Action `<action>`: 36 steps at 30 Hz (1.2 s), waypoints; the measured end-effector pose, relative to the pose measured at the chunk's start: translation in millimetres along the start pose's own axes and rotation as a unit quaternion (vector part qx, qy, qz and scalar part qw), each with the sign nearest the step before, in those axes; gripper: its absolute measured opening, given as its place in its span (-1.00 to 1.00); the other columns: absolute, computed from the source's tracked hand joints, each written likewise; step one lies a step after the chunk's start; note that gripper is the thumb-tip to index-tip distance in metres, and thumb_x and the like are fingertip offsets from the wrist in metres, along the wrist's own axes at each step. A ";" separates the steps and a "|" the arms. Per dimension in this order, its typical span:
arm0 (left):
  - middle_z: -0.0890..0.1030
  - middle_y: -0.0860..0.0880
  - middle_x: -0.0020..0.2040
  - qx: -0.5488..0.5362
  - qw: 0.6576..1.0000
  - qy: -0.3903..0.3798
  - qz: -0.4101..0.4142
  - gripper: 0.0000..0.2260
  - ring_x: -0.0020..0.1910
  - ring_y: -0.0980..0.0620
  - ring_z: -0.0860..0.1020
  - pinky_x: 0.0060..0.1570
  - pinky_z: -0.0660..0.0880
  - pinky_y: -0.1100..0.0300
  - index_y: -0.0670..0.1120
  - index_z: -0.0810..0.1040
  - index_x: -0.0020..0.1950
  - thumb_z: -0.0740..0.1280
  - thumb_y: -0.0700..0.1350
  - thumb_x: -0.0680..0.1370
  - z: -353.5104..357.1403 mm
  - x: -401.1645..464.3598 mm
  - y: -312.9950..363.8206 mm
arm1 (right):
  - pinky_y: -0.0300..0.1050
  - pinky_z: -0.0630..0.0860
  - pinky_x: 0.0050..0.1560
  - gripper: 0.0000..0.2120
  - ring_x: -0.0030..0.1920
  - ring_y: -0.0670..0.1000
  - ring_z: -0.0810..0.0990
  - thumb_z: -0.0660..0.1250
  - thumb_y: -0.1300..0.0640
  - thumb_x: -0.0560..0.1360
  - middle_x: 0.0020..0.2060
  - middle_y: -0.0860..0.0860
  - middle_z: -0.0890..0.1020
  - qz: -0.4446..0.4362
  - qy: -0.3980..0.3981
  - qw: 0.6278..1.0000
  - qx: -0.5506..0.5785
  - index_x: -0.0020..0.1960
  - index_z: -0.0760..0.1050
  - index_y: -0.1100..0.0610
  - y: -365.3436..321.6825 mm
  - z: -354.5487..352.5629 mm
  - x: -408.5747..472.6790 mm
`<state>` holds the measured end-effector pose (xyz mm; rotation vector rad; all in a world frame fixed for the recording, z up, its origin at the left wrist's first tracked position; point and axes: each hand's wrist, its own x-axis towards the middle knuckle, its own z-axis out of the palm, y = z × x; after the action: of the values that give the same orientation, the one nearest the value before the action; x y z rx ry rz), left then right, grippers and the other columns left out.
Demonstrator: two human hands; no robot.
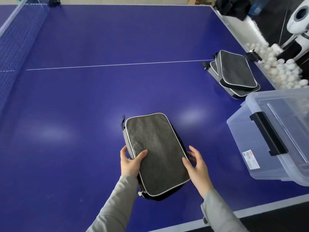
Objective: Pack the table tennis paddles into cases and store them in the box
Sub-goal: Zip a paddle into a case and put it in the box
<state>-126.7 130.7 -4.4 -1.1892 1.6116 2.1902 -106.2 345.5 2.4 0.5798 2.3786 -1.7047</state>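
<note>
A dark grey paddle case (155, 153) with pale piping lies zipped on the blue table, near the front edge. My left hand (130, 162) grips its left edge, thumb on top and fingers under the side. My right hand (196, 166) rests at the case's right edge with fingers spread and only loosely bent. Two more cases (234, 72) lie stacked at the table's right side. A clear plastic storage box (250, 131) with a lid and a black latch stands at the right front corner. No bare paddle is in sight.
The blue table tennis table (100, 89) stretches ahead, its net (18, 30) at the far left. Beyond the right edge sit a tray of several white balls (284, 67) and a white ball machine (299, 17).
</note>
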 end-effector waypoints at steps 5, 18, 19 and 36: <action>0.59 -0.05 0.01 -0.113 0.989 0.097 0.000 -0.41 -0.08 -0.07 0.62 -0.15 0.59 0.03 0.16 0.34 0.18 0.58 -0.06 0.29 5.7 0.9 18.7 | -0.17 0.39 0.16 -0.60 0.15 -0.14 0.49 0.29 -0.17 0.44 0.10 -0.22 0.50 -0.094 0.123 0.988 0.000 0.25 0.38 -0.13 -4.2 19.5 -45.4; 0.54 0.02 -0.04 -0.238 0.948 0.209 0.015 -0.39 -0.13 0.03 0.58 -0.10 0.51 0.10 0.08 0.28 0.18 0.57 -0.10 0.29 23.6 -2.0 45.1 | -0.20 0.27 -0.20 -0.85 -0.28 -0.06 0.43 0.41 0.05 0.41 -0.31 -0.11 0.46 -0.292 0.165 0.911 -0.240 -0.15 0.45 0.06 -41.4 96.3 -66.3; 0.53 0.03 -0.04 -0.241 0.947 0.213 0.015 -0.40 -0.13 0.04 0.57 -0.10 0.51 0.10 0.09 0.28 0.17 0.57 -0.10 0.29 23.5 -1.5 45.2 | -0.18 0.28 -0.22 -0.85 -0.31 -0.03 0.46 0.44 0.12 0.38 -0.33 -0.09 0.48 -0.299 0.168 0.905 -0.252 -0.17 0.46 0.07 -41.1 95.1 -64.6; 0.53 0.09 -0.09 -0.205 0.960 0.189 0.013 -0.33 -0.11 0.05 0.59 -0.02 0.57 0.04 0.05 0.32 0.29 0.58 -0.10 0.29 -1.5 -1.9 50.5 | -0.29 0.32 -0.40 -0.83 -0.45 -0.08 0.45 0.49 0.29 0.34 -0.44 -0.07 0.50 -0.288 0.197 0.901 -0.258 -0.29 0.50 0.15 -37.3 49.9 -51.2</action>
<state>-152.9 109.8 33.4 -1.8032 1.3225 2.5119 -79.0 277.4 35.9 0.1349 3.3781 -1.0577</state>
